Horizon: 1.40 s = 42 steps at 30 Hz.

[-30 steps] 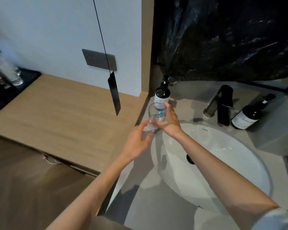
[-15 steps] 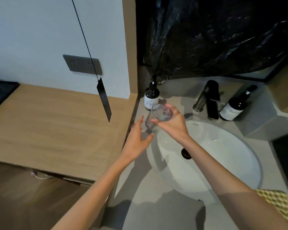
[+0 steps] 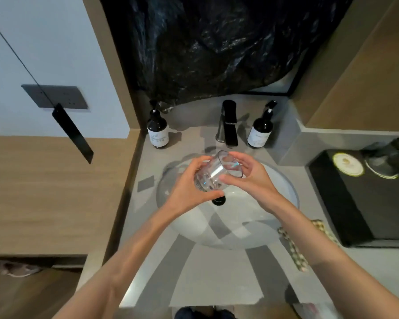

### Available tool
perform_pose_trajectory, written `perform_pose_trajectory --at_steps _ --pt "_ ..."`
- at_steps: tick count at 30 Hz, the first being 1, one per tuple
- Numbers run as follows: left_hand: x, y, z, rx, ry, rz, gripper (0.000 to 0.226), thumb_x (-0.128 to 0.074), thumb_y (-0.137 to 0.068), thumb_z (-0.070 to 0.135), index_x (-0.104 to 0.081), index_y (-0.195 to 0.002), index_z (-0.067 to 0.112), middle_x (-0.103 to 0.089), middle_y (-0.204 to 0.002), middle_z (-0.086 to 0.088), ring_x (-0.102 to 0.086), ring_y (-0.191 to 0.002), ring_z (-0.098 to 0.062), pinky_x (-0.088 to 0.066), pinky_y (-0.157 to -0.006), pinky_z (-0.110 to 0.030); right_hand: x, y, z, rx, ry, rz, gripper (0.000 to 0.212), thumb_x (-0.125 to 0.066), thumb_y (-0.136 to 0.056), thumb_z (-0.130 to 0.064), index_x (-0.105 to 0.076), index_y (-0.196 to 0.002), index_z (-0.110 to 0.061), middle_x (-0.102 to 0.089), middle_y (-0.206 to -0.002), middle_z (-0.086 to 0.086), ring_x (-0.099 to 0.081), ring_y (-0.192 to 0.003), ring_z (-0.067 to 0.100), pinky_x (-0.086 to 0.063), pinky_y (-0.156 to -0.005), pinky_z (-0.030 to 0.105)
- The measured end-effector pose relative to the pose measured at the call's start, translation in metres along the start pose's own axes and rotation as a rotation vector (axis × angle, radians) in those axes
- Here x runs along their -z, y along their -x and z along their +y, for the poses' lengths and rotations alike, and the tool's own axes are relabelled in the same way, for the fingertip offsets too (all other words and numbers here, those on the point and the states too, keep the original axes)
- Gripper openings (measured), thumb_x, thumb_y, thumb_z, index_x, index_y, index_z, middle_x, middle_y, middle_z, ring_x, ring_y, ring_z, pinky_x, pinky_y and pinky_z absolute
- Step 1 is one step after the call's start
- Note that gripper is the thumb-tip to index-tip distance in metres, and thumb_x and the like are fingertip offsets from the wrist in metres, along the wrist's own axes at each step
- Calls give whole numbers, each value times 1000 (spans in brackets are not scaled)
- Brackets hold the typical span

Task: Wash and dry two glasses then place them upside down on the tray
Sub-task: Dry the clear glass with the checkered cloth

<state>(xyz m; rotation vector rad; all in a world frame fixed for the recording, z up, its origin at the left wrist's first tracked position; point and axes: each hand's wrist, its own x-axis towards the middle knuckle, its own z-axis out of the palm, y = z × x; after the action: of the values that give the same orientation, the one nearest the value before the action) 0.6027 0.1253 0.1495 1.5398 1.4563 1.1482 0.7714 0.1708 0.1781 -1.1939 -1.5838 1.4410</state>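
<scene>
Grey counter [image 3: 217,279] and a white basin [image 3: 283,187] are seen below the fingers, where a glass [image 3: 218,172] is held tilted in both hands: its base is wrapped by the curled left hand [image 3: 189,187], and its rim end is pinched by thumb and fingers of the right hand [image 3: 249,178]. Washing is judged to be just starting, as no running water is seen. The tap [image 3: 229,123], just beyond the fingertips, must be opened and the glass brought under it.
</scene>
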Motion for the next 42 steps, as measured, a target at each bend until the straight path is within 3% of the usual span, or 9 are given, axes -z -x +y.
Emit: perform_pose_trajectory --at_steps 4,8,13,16,19,23,30,36,42 --pt "-32 -1 11 -9 27 -26 77 -90 -58 17 -48 -123 25 -59 -114 19 -61 -103 -7 -54 -79 -20 34 18 11 -10 -47 -6 55 -82 -71 -19 -56 -118 -31 -65 -119 -9 -61 -110 5 -48 -90 23" --pt "-58 1 22 88 106 -24 71 -89 -59 14 -50 -115 35 -62 -112 4 -63 -94 -8 -55 -64 -18 69 34 23 -64 -24 -28 62 -63 -81 -48 -48 -137 -27 -57 -131 -11 -55 -119 5 -47 -97 25" --pt "-81 0 26 304 313 2 65 -84 -66 8 -48 -105 45 -69 -105 -8 -68 -83 -15 -53 -70 -26 137 64 63 -135 457 135 24 -57 -95 -24 -61 -118 -21 -59 -124 -1 -59 -99 12 -47 -78 19" --pt "-93 -1 25 337 314 -8 66 -84 -66 9 -48 -106 46 -69 -106 -5 -68 -93 -23 -54 -76 -32 167 82 87 -169 805 -23 24 -66 -86 -15 -65 -109 -17 -64 -113 3 -60 -99 13 -38 -78 9" --pt "-103 -2 25 351 324 -9 69 -84 -65 8 -48 -115 37 -69 -106 -6 -69 -90 -17 -53 -68 -20 173 95 92 -202 858 -269 42 -78 -76 -26 -64 -115 -19 -55 -107 -6 -52 -104 10 -33 -78 1" --pt "-111 -2 29 357 293 -14 72 -85 -65 10 -47 -121 33 -68 -105 -5 -68 -86 -12 -54 -69 -19 167 100 110 -189 921 -247 41 -78 -72 -39 -64 -110 -29 -50 -109 -6 -44 -108 11 -41 -93 29" --pt "-102 -2 42 341 284 12 76 -84 -66 13 -41 -113 55 -67 -107 -3 -67 -90 -16 -52 -68 -22 169 84 77 30 650 109 13 -66 -88 -23 -75 -85 -14 -73 -77 -7 -65 -73 6 -48 -72 27" --pt "-76 -4 52 226 225 2 114 -83 -69 17 -5 -145 50 -66 -103 6 -70 -84 -6 -56 -68 -20 145 62 -4 241 4 409 21 -56 -93 -7 -69 -84 -20 -70 -72 -21 -61 -73 -9 -45 -71 7" --pt "-60 -9 62 151 291 8 98 -79 -73 23 -13 -134 61 -48 -128 10 -65 -100 -3 -52 -72 -15 94 37 -24 -42 -278 36 16 -49 -96 -17 -64 -90 -18 -70 -89 -2 -64 -91 16 -50 -85 31"
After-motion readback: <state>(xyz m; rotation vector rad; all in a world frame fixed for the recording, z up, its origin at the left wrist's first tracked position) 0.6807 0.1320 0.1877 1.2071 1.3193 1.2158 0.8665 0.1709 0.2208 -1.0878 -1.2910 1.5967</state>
